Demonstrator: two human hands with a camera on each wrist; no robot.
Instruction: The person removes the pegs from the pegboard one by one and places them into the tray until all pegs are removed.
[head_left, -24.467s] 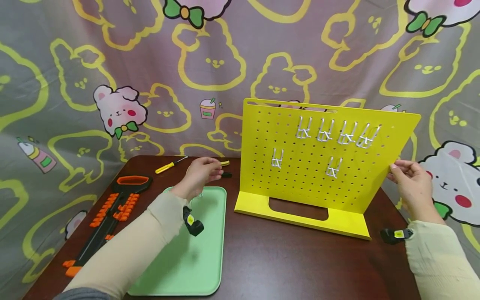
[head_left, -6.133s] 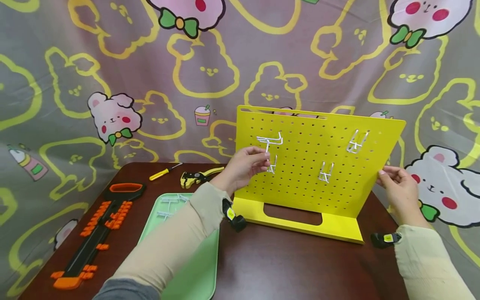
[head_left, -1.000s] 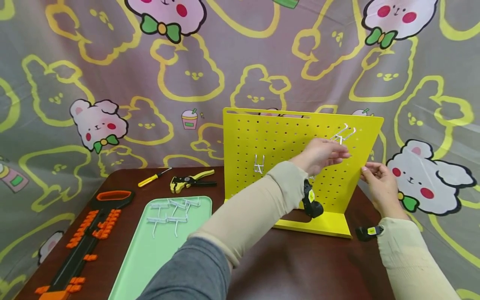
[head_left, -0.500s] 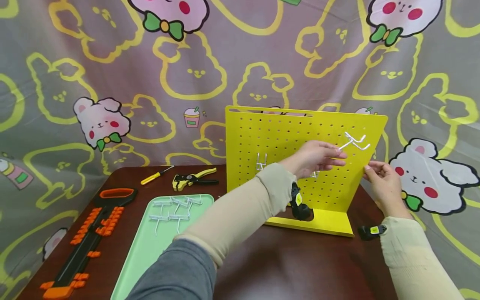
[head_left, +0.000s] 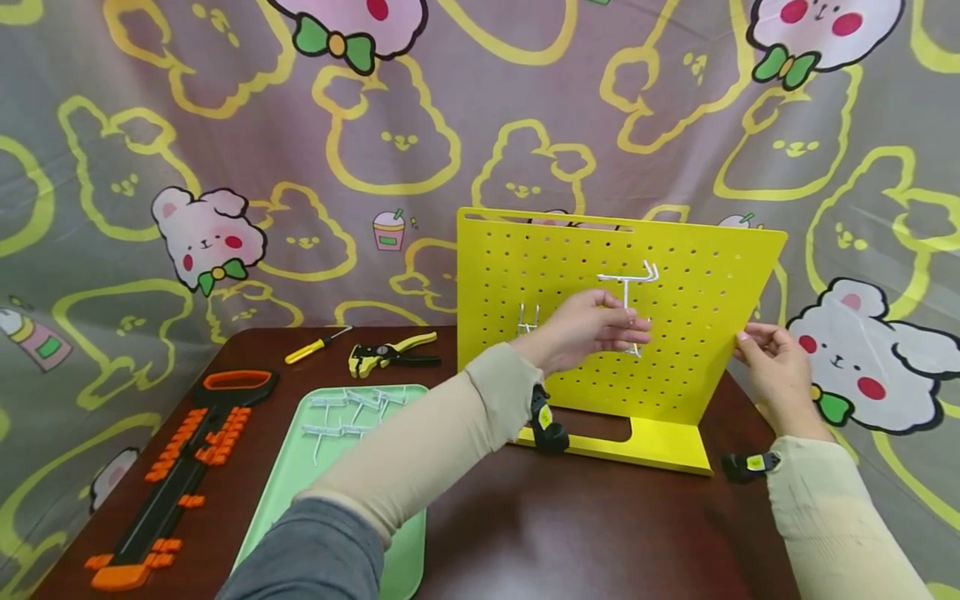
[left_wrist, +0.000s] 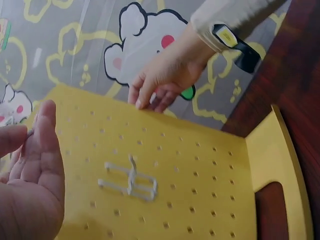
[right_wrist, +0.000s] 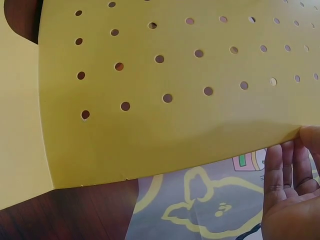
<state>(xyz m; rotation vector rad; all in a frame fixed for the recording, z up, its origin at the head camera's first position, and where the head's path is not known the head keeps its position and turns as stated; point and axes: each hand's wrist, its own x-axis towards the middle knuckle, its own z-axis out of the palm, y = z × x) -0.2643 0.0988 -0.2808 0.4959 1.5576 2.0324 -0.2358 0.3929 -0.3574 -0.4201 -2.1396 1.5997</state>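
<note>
In the head view my left hand (head_left: 588,329) pinches the stem of a white pegboard hook (head_left: 627,287), held off the yellow pegboard (head_left: 675,367). The right hand (head_left: 780,367) grips the board's right edge between thumb and fingers, also seen close up in the right wrist view. One hook (head_left: 528,315) hangs on the board's left part. Another mounted hook, partly hidden behind my left hand in the head view, shows whole in the left wrist view as a white double-prong hook (left_wrist: 132,182). Several loose hooks (head_left: 352,408) lie on the green tray (head_left: 281,492).
Behind the tray lie a yellow-handled screwdriver (head_left: 307,350) and yellow-black wire strippers (head_left: 386,354). A black and orange tool rack (head_left: 161,492) lies along the table's left side. A patterned curtain (head_left: 420,100) hangs behind the brown table (head_left: 570,533).
The hook at the board's upper right has come off in my left hand, which has carried it leftward. Earlier upper-row hooks now lie on the tray. My right hand keeps holding the board's edge.
</note>
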